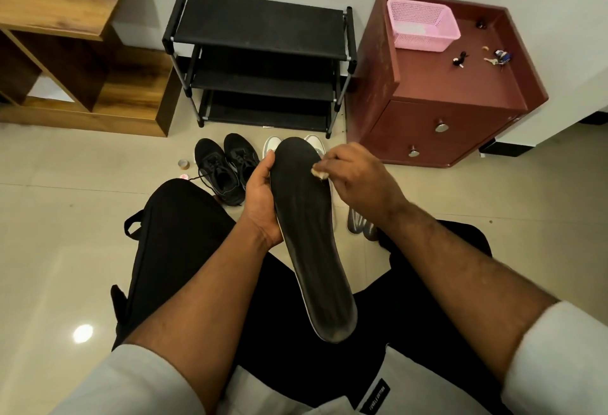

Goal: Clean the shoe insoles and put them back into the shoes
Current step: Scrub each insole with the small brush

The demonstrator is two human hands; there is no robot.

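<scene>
A long black insole is held up over the lap, its toe end pointing away toward the shoe rack and its heel end nearest the camera. It is gripped along its left edge by the left hand, whose thumb lies on the upper face near the toe while the fingers are curled behind it. The right hand is closed around a small pale wad, seemingly cloth or tissue, which is pressed against the right edge of the insole near the toe. On the tiled floor beyond the knees, a pair of black lace-up shoes is set side by side, and just to their right the toes of a pair of white shoes are seen, mostly hidden behind the insole. A grey object, possibly another insole or sole, is partly seen on the floor under the right forearm. A roll of tape lies left of the black shoes. A pink basket and some keys are seen on the red-brown cabinet.
</scene>
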